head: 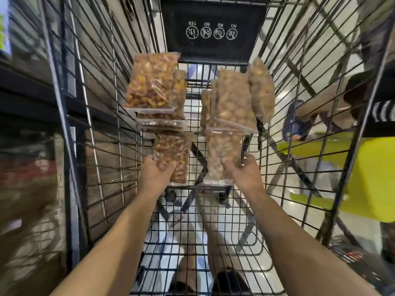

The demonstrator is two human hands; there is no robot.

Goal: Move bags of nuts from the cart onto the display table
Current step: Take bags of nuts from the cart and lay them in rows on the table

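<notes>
Reaching into the cart (94, 116), both hands have closed on a bag each: the left hand (154, 175) grips the near orange-brown bag (173, 155) by its lower edge, and the right hand (245, 173) grips the near pale bag (222, 157) the same way. Both bags appear to rest on the wire floor, not yet lifted. Beyond them two stacks remain, the left stack (151, 82) and the right stack (235, 99), each several bags deep. No counter is in view, so how many bags were already moved cannot be told; by my judgement, much of the load is left.
</notes>
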